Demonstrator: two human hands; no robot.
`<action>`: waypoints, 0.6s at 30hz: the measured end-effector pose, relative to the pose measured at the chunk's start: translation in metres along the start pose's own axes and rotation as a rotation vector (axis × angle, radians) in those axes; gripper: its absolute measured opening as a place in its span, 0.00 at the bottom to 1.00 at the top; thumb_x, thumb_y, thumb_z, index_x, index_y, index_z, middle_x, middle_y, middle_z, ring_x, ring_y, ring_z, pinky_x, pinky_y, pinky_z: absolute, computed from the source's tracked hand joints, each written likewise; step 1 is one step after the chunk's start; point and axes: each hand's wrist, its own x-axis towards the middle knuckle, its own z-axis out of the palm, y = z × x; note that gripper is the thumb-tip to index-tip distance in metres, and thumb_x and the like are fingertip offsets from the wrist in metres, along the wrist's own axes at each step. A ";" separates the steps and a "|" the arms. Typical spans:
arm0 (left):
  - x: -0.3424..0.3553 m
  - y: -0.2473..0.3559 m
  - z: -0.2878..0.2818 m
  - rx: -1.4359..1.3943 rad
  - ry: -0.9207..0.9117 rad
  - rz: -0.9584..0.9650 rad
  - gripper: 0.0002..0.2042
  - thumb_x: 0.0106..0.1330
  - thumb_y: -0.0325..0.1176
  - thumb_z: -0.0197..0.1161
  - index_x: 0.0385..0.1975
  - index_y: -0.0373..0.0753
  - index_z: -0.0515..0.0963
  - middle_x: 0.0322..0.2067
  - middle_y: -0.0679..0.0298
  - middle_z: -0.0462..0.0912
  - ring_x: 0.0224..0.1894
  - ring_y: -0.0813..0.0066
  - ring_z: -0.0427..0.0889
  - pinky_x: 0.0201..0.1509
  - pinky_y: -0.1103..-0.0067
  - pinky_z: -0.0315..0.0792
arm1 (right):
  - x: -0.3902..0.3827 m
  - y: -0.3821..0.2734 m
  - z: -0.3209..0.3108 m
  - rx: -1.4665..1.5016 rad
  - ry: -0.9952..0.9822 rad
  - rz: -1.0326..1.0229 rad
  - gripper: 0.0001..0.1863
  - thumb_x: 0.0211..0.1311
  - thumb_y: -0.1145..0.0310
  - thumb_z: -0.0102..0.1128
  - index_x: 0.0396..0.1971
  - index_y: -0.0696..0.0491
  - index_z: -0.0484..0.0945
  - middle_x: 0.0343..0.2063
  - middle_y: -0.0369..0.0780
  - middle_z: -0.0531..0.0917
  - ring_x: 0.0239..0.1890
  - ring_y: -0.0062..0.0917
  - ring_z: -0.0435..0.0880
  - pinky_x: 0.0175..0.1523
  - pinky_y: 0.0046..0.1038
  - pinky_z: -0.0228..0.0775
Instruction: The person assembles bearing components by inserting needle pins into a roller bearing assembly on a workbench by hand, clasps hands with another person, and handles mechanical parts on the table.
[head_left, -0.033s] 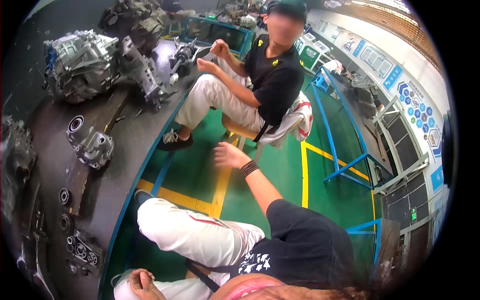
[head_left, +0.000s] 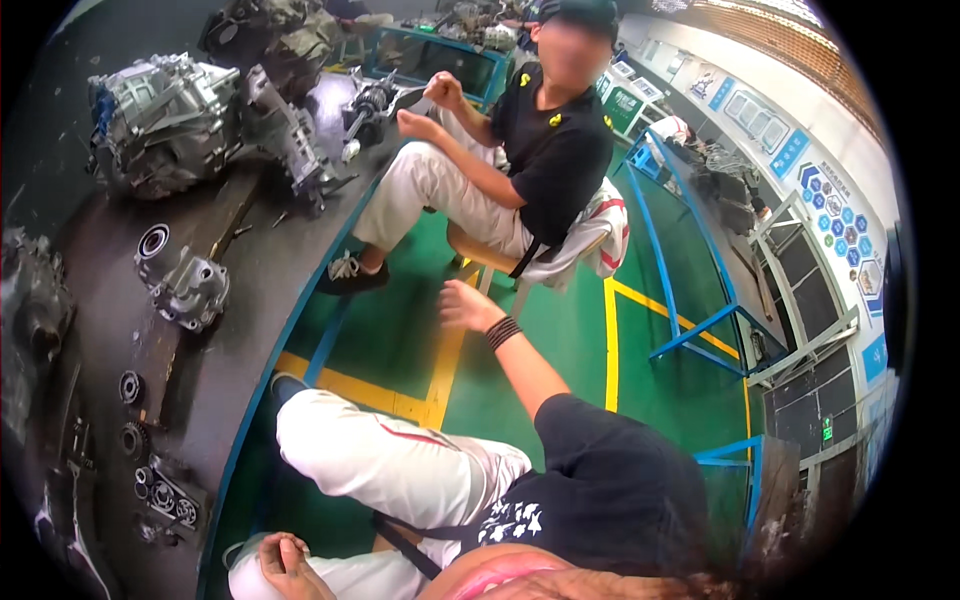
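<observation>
Green workshop floor (head_left: pixel 400 330) with yellow lines (head_left: pixel 440 370) lies under the seated person, beside a dark bench (head_left: pixel 250 330) edged in blue. At about twelve o'clock from the person's lap, the right hand (head_left: pixel 465 306) reaches out over the floor, fingers loosely curled and grasping nothing, with a black band (head_left: pixel 503 331) on the wrist. At seven o'clock, near the lower rim, the left hand (head_left: pixel 290 565) rests on the person's own knee in pale trousers (head_left: pixel 390 465), fingers bent in loosely, holding nothing. Nearest the right hand, at one o'clock from it, stands a wooden chair (head_left: pixel 480 255) with a white cloth (head_left: pixel 600 235) draped over its back. A co-worker in a black shirt (head_left: pixel 550 150) and pale trousers sits on it (one dark shoe (head_left: pixel 350 275) propped on the bench edge), both of that person's hands up at a metal shaft part (head_left: pixel 370 105). Farther out, at ten o'clock, a small grey casting (head_left: pixel 190 285) lies on the bench, and beyond it, at eleven o'clock, a large gearbox housing (head_left: pixel 165 120). Gears and bearings (head_left: pixel 150 470) lie at eight o'clock. Blue metal frames (head_left: pixel 700 320) stand at three o'clock.
</observation>
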 end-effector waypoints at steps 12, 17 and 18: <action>0.008 0.081 0.109 0.002 0.338 -0.281 0.13 0.70 0.27 0.60 0.50 0.28 0.76 0.40 0.61 0.76 0.36 0.75 0.73 0.45 0.81 0.71 | 0.001 0.165 0.122 -0.229 0.140 0.034 0.17 0.71 0.61 0.46 0.48 0.57 0.75 0.44 0.46 0.80 0.46 0.32 0.79 0.51 0.35 0.73; 0.006 0.082 0.104 -0.088 0.361 -0.296 0.12 0.70 0.26 0.60 0.51 0.28 0.76 0.39 0.60 0.78 0.36 0.75 0.74 0.45 0.82 0.72 | 0.003 0.156 0.154 -0.105 -0.093 0.017 0.20 0.69 0.59 0.51 0.52 0.57 0.77 0.43 0.44 0.83 0.46 0.33 0.80 0.55 0.36 0.70; 0.006 0.082 0.105 -0.071 0.424 -0.291 0.13 0.70 0.26 0.60 0.51 0.28 0.77 0.39 0.60 0.78 0.36 0.75 0.74 0.45 0.82 0.72 | 0.037 0.140 0.139 0.101 -0.054 -0.075 0.05 0.66 0.65 0.51 0.29 0.46 0.73 0.28 0.33 0.75 0.28 0.22 0.70 0.35 0.29 0.68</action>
